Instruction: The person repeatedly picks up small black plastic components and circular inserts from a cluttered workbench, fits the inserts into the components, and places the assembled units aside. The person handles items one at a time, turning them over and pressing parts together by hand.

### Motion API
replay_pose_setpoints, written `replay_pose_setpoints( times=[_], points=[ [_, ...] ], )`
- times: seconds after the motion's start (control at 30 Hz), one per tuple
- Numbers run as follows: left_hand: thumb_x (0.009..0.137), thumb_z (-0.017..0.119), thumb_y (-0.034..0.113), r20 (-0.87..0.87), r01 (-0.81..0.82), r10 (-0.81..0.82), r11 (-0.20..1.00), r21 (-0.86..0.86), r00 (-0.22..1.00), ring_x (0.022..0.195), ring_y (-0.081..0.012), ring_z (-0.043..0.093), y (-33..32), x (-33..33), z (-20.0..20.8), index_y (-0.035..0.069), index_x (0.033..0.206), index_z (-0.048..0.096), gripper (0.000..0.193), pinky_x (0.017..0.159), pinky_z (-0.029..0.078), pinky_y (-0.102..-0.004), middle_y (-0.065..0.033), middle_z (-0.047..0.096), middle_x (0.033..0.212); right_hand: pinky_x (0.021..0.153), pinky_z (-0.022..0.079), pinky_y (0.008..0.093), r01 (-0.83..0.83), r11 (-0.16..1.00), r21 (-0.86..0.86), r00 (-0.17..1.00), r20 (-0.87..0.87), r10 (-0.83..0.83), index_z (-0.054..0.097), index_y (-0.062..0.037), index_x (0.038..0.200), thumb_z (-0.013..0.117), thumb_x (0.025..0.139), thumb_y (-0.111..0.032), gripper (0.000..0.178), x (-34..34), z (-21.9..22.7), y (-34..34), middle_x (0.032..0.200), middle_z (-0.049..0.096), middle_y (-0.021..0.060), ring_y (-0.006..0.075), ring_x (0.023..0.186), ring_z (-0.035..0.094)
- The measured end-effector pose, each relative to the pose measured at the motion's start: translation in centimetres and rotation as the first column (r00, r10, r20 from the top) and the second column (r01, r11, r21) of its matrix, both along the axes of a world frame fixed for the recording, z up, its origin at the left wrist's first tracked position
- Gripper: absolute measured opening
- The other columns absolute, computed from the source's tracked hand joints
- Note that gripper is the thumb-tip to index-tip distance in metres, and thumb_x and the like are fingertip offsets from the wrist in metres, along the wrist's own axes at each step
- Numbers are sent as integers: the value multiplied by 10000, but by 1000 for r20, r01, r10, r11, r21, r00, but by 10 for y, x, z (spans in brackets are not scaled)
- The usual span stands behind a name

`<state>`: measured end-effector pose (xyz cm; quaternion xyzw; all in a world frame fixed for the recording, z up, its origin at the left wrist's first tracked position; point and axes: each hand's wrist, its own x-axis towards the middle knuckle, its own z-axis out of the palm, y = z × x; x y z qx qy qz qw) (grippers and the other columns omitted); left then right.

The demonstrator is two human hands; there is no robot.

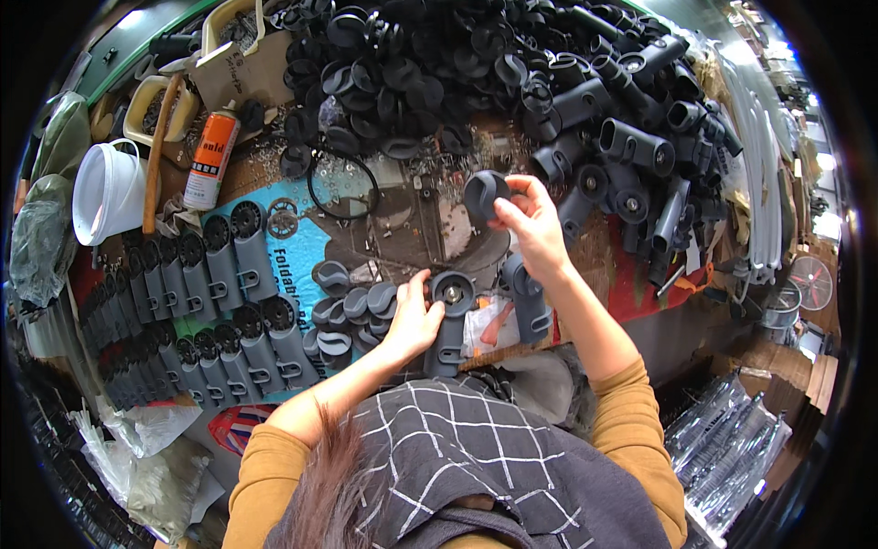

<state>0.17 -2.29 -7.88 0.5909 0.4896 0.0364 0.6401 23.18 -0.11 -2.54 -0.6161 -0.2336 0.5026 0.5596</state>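
My right hand [532, 224] is raised over the table, its thumb and fingers pinching a round dark grey knob cap [487, 195] with a curved ridge across its face. Lower down, my left hand [416, 320] grips the left edge of a grey plastic bracket [448, 340]; its round head has a metal centre. A second grey bracket [528, 297] lies to the right, with a small clear bag [491, 327] holding something red between the two. Just left of my left hand sits a cluster of similar knob caps [334, 306].
Rows of grey brackets [219, 265] line the left side. Black knob parts [402, 78] heap up at the back, beside piled grey tube fittings [631, 137] at the right. A white bucket [110, 192], an orange spray can [211, 158] and a black ring [343, 216] stand or lie farther back.
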Motion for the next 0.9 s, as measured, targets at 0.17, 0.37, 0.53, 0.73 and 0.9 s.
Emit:
replay_pose_setpoints(
  times=[0.17,0.37,0.53,0.73,0.9],
  points=[
    [823,657,106,16,-32,32,999,-23,999,942,-257,527,0,-3,5,21,1212,374,489,843,470,-367,-189,464,1102,663,526,257,118,989,-86,960,-243,-136,478,-71,1097,618,916,-123,235,-48,0,-66,881,672,68,147,706,658],
    [837,704,162,91,-14,-3,983,182,996,941,-157,566,4,-9,36,27,1104,569,328,780,494,-281,-81,579,1013,590,427,204,216,948,-233,973,-34,-230,570,-68,936,600,937,-162,99,-101,-9,-118,808,599,-18,62,662,544],
    [810,722,104,115,-58,60,998,-25,992,733,-74,580,16,-1,38,22,993,621,224,670,488,-225,-6,639,831,628,438,266,246,951,-187,837,536,-111,581,-18,886,667,876,-148,157,-116,-34,-121,793,581,37,110,695,525],
    [794,740,164,-100,172,-154,963,207,983,815,-133,621,23,-2,17,23,1122,600,384,756,505,-271,-82,658,921,712,477,292,205,942,-267,801,599,-4,554,-11,996,669,872,-169,232,-118,-53,-126,870,586,92,161,765,577],
    [880,651,153,41,215,-217,976,39,975,1041,-196,620,27,-2,0,-6,1332,487,507,922,469,-300,-164,628,1184,822,487,307,108,963,-249,931,364,-11,493,-28,1219,615,918,-182,360,-116,-59,-128,1035,622,115,175,912,615]
  ],
)
